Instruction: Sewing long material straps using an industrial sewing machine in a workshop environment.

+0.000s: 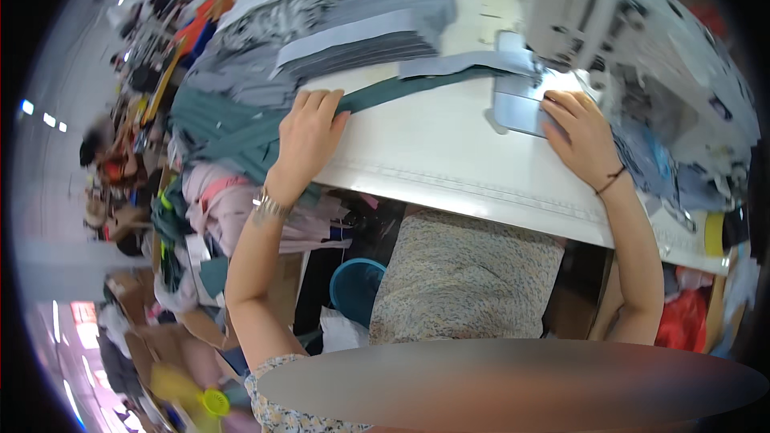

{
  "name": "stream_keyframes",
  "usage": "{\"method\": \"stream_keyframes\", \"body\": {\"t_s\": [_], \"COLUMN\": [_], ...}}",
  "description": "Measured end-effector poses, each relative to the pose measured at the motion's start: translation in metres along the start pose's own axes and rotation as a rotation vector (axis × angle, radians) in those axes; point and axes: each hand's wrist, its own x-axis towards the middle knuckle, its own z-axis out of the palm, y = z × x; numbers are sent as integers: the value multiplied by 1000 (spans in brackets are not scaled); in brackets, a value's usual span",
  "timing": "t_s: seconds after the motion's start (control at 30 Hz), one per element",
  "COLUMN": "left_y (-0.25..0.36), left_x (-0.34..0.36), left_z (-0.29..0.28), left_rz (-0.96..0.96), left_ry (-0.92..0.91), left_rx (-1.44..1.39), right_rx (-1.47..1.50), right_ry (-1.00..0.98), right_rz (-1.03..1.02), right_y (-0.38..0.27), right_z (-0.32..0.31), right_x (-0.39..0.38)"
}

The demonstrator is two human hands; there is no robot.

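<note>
A long dark green fabric strip point(385, 92) runs from the cloth at the left across the white table to the sewing machine. My left hand point(309, 132) grips it near the left end of the table, fingers curled over it. A grey fabric piece point(457, 62) lies along the strip's far side, its right end at the machine's needle area. My right hand point(584, 132) rests beside the lit metal plate point(520, 112) of the sewing machine point(565, 8), thumb apart from the bent fingers. What lies under those fingertips is hidden.
Stacked grey fabric pieces point(353, 44) cover the table's far left. Green cloth point(233, 128) and pink cloth point(216, 192) hang at the left edge. Below the table stands a blue bin point(355, 293). A yellow-ended roll point(714, 234) sits at the right; cardboard boxes point(140, 297) stand lower left.
</note>
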Motion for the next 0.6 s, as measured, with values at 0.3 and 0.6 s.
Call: {"method": "stream_keyframes", "body": {"t_s": [0.3, 0.6], "left_y": [-25, -7], "left_x": [7, 27], "left_z": [-4, -2], "left_rz": [-75, -272], "left_ry": [-16, -254], "left_rx": [-49, -613], "right_rx": [-153, 650], "right_ry": [40, 98], "right_rz": [-284, -248], "right_y": [-32, -162], "right_z": [-6, 62], "right_x": [10, 33]}}
